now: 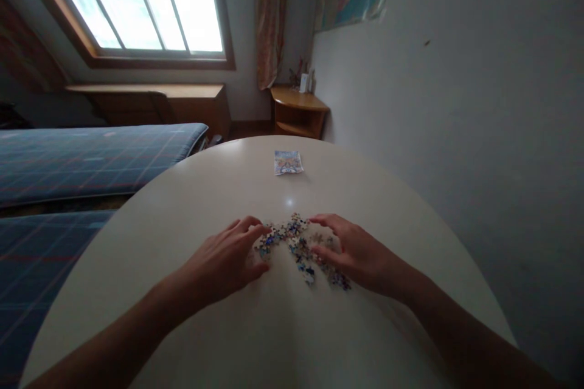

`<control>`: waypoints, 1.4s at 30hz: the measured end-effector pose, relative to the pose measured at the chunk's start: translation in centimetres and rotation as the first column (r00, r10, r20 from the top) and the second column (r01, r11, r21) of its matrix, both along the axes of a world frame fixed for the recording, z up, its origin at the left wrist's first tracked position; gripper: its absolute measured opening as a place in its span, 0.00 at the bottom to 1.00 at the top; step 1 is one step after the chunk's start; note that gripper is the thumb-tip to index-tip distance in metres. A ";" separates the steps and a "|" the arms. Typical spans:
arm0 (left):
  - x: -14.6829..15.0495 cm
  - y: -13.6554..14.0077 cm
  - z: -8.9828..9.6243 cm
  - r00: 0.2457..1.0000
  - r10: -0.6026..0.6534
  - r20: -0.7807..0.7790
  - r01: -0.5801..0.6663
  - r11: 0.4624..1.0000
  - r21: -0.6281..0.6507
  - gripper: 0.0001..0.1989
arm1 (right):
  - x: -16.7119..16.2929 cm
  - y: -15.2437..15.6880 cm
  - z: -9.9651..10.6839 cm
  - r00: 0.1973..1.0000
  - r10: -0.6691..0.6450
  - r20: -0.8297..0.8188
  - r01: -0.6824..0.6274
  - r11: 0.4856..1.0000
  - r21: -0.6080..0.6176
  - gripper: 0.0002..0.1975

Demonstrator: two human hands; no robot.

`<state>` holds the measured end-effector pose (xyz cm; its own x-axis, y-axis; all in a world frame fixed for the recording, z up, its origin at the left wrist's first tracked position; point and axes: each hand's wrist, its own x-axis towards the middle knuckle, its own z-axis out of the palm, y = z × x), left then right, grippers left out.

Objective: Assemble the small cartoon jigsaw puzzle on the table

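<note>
Many small jigsaw puzzle pieces (298, 247) lie in a loose pile on the white round table (219, 182). At the pile's left edge is my left hand (232, 255), its fingers curved and thumb apart, with nothing seen in its grasp. My right hand (349, 249) reaches over the right side of the pile, thumb and fingers spread, and hides some pieces beneath it. Whether the fingertips touch single pieces is hard to make out. Beyond the pile lies a small printed picture sheet (288, 162), flat near the far side of the table.
A bed with a blue plaid cover (91, 161) stands to the left of the table. Along the right runs a pale wall (456, 103). Behind the table are a wooden corner shelf (298, 99), a low wooden cabinet (155, 92) and a bright window (146, 0).
</note>
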<state>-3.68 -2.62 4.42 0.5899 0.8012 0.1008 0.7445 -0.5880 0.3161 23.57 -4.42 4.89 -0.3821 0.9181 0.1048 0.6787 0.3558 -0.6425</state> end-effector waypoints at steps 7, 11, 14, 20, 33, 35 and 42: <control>-1.1 1.0 -1.0 0.999 0.041 0.006 -0.041 0.997 -0.068 0.18 | 1.2 -1.8 0.6 0.965 0.070 0.253 -0.054 0.996 -0.068 0.26; 0.2 1.4 -1.6 0.996 0.075 0.052 -0.071 0.994 -0.080 0.11 | 0.1 -0.8 -0.1 0.980 0.114 0.163 -0.105 0.992 -0.066 0.12; 1.3 1.5 -2.0 0.992 0.107 0.069 -0.102 0.992 -0.069 0.11 | -1.0 0.0 -0.8 0.994 0.075 0.078 -0.073 0.997 -0.031 0.09; 2.1 1.5 -2.4 0.982 0.074 0.173 -0.075 0.997 -0.001 0.13 | -1.6 0.9 -1.5 0.980 -0.047 -0.191 0.026 0.993 -0.111 0.07; 3.1 -0.2 -2.2 0.971 -0.058 0.233 0.052 0.998 0.033 0.17 | -2.8 0.9 -2.1 0.840 -0.117 -0.529 0.020 0.982 -0.186 0.09; 2.4 0.1 -2.1 0.977 -0.057 0.205 0.054 0.998 0.019 0.17 | -2.4 0.7 -1.9 0.918 -0.039 -0.394 0.019 0.998 -0.055 0.12; 0.2 1.5 -2.0 0.987 -0.086 0.136 0.089 0.996 -0.014 0.23 | -1.0 0.1 -1.1 0.974 0.186 0.126 -0.189 0.982 0.018 0.41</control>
